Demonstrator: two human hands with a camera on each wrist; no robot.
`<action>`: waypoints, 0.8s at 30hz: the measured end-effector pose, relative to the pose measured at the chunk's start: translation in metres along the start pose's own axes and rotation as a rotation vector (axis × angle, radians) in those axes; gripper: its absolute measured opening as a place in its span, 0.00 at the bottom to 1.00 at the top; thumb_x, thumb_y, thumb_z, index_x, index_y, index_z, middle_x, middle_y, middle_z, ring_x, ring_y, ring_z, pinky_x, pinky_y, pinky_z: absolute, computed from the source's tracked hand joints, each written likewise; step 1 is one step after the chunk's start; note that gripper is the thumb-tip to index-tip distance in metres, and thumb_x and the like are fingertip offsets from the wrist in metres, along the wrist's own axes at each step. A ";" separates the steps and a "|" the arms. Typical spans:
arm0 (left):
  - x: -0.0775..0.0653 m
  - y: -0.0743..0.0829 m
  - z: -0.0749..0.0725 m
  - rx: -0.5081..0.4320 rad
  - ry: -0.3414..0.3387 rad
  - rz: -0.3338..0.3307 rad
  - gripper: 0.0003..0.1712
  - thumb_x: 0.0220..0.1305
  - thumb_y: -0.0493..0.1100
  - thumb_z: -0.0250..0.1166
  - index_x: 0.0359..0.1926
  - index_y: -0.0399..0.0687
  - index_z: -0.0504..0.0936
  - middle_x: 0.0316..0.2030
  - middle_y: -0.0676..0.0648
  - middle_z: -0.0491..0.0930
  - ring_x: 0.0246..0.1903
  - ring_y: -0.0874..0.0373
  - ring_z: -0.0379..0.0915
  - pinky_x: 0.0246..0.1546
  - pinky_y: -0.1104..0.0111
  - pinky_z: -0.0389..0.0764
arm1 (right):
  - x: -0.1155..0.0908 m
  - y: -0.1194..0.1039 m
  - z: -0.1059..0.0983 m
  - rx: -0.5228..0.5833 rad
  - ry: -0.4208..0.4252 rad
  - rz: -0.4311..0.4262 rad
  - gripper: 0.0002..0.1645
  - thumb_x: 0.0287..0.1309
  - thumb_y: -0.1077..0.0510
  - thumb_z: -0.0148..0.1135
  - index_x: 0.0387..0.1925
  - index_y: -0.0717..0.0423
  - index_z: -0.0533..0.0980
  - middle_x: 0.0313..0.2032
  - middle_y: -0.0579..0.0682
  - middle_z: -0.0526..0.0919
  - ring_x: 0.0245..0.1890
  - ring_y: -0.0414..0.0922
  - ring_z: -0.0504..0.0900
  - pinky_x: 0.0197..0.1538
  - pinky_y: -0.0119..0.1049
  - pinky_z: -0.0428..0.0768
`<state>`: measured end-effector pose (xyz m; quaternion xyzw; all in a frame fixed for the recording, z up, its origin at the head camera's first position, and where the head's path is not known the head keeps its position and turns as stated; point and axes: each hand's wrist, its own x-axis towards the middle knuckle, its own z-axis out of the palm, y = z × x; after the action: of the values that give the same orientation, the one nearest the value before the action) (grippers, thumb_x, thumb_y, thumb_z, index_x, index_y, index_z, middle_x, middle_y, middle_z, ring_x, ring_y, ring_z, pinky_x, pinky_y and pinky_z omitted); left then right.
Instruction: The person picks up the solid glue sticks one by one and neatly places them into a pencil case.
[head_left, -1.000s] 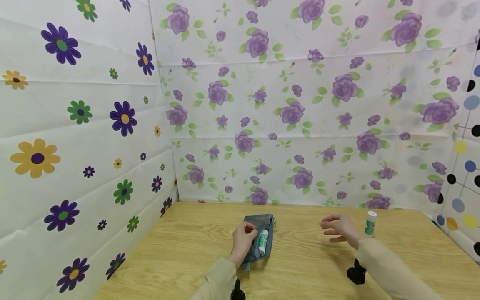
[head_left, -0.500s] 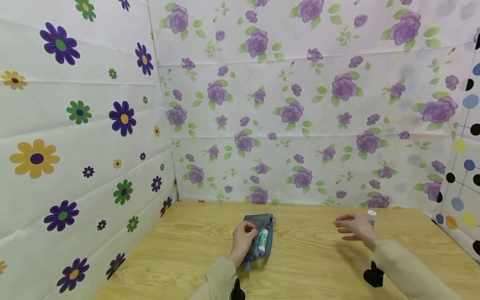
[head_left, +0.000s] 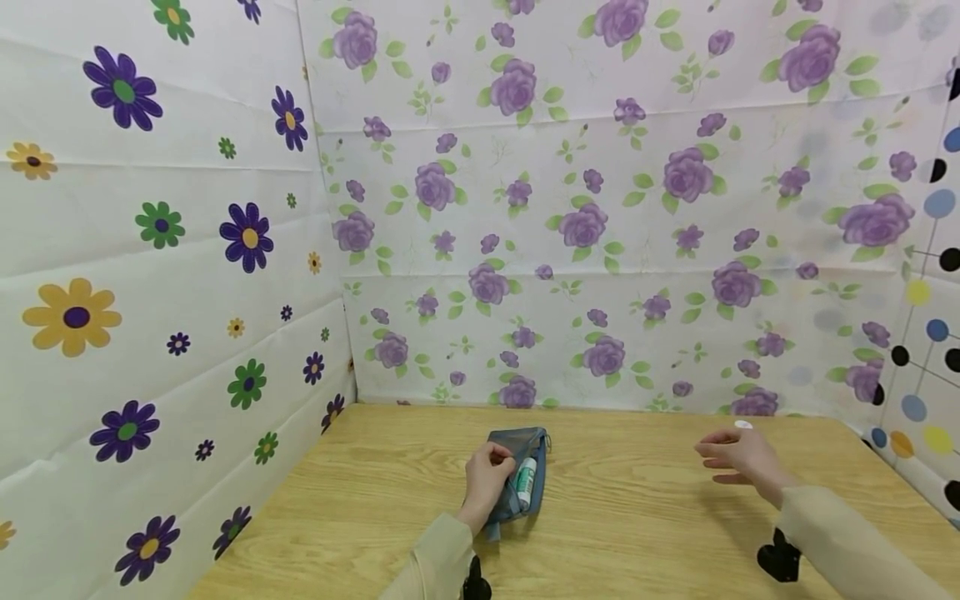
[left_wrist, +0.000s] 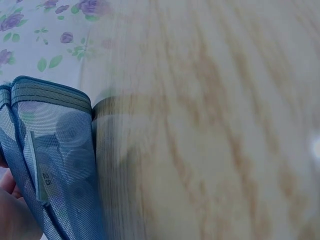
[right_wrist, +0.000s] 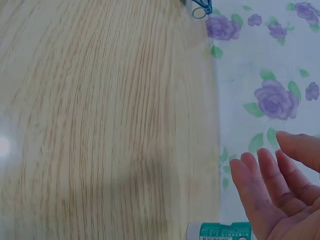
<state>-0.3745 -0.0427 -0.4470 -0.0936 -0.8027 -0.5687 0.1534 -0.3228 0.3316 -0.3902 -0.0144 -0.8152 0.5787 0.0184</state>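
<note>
My left hand pinches the side of a blue mesh zip pouch, which is open on the table. Inside the pouch, a glue stick, white with a green label, shows at the opening. Through the mesh in the left wrist view, several round ends are faintly visible. My right hand hovers at the right with its fingers loosely extended and holds nothing. Just behind it stands a second glue stick; in the head view only its white cap shows above the hand.
The wood-grain table spreads between the hands. Flowered cloth closes off the back, with daisy cloth at the left and dotted cloth at the right. A black wrist mount hangs under the right sleeve.
My right hand has moved to the right, away from the pouch, and now covers most of the standing glue stick. The left hand and the pouch have stayed in place.
</note>
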 end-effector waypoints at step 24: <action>0.000 -0.001 0.000 -0.011 0.009 -0.003 0.03 0.53 0.32 0.60 0.31 0.38 0.77 0.23 0.50 0.72 0.22 0.59 0.68 0.24 0.66 0.71 | -0.005 0.023 -0.041 0.032 0.057 0.073 0.17 0.55 0.61 0.59 0.38 0.74 0.72 0.31 0.52 0.79 0.31 0.48 0.80 0.37 0.46 0.77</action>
<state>-0.3747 -0.0432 -0.4479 -0.0906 -0.7990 -0.5737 0.1554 -0.3163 0.3772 -0.3983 -0.0603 -0.8039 0.5913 0.0204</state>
